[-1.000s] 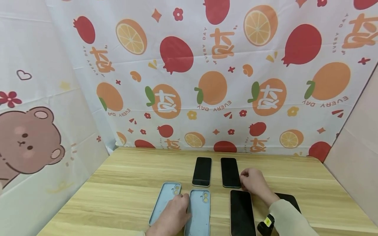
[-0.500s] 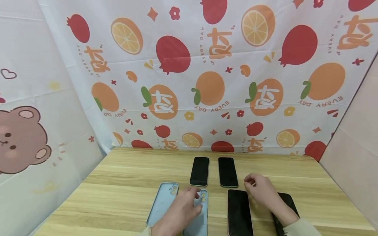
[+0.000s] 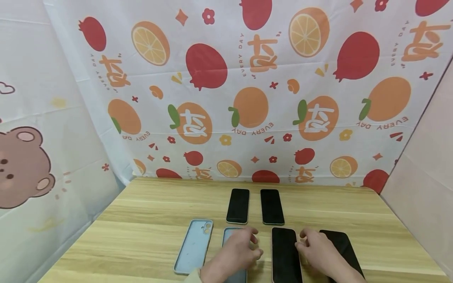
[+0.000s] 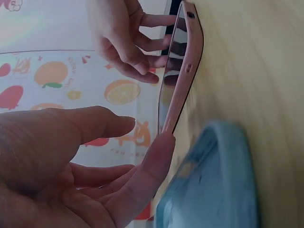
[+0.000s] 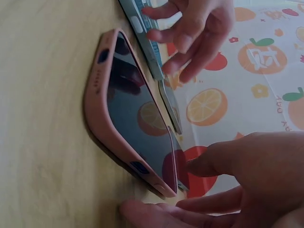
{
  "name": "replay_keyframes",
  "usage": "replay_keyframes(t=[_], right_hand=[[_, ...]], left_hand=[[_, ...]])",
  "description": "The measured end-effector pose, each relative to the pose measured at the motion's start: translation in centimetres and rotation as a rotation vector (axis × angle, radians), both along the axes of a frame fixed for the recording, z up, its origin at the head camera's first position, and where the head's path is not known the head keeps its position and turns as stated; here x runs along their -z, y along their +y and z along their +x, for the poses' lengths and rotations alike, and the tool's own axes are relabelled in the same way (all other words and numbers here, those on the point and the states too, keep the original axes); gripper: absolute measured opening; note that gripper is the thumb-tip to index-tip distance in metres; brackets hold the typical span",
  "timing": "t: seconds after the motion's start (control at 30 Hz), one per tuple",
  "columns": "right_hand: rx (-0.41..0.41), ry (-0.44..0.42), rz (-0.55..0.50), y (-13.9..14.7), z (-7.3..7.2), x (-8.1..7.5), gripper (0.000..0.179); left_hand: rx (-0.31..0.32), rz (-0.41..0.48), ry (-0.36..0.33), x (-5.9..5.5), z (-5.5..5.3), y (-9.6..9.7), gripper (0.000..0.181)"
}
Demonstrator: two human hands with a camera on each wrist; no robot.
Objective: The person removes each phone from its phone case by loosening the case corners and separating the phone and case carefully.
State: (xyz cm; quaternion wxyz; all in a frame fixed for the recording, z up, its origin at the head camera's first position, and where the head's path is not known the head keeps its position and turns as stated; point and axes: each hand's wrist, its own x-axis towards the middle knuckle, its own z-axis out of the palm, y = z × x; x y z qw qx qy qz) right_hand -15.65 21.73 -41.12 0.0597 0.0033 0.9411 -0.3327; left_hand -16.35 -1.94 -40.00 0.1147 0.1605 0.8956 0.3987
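Note:
A phone in a pink case (image 3: pixel 284 255) lies screen up between my hands. My left hand (image 3: pixel 235 253) hovers over the nearer part of a light blue phone case (image 3: pixel 227 234), fingers spread and loosely bent toward the phone. In the left wrist view its fingertip overlaps the phone's pink edge (image 4: pixel 183 71); contact is unclear. My right hand (image 3: pixel 320 251) is at the phone's right side, fingers and thumb apart, holding nothing. In the right wrist view the thumb and fingers lie near the phone's corner (image 5: pixel 164 187), and I cannot tell whether they touch it.
Another light blue phone case (image 3: pixel 192 247) lies to the left, its hollow side up. Two black-screened phones (image 3: pixel 238 206) lie farther back side by side. A black device (image 3: pixel 341 247) is partly behind my right forearm. A fruit-print cloth (image 3: pixel 226 90) hangs behind the wooden table (image 3: pixel 170 200).
My left hand has moved right from the light blue cases toward the pink-cased phone. My right hand has left the back right phone and come nearer, beside the pink-cased one.

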Motion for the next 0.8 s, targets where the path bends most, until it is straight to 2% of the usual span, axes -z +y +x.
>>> replay_keyframes(t=[0.1, 0.2, 0.4, 0.5, 0.8], right_hand=[[-0.008, -0.026, 0.013, -0.1, 0.2, 0.2, 0.024], [-0.030, -0.068, -0.040, -0.2, 0.3, 0.3, 0.022], [-0.043, -0.184, -0.195, 0.0, 0.5, 0.6, 0.023], [-0.039, -0.203, -0.221, 0.0, 0.6, 0.7, 0.024], [-0.068, -0.175, -0.242, -0.2, 0.8, 0.8, 0.021]], left_hand=[[0.004, 0.060, -0.058, 0.4, 0.1, 0.8, 0.042], [0.012, 0.097, -0.094, 0.6, 0.2, 1.5, 0.041], [0.043, 0.098, -0.071, 1.1, 0.3, 2.7, 0.041], [0.045, 0.127, -0.063, 1.4, 0.4, 3.1, 0.041], [-0.029, 0.229, -0.154, 1.9, 0.3, 3.2, 0.050]])
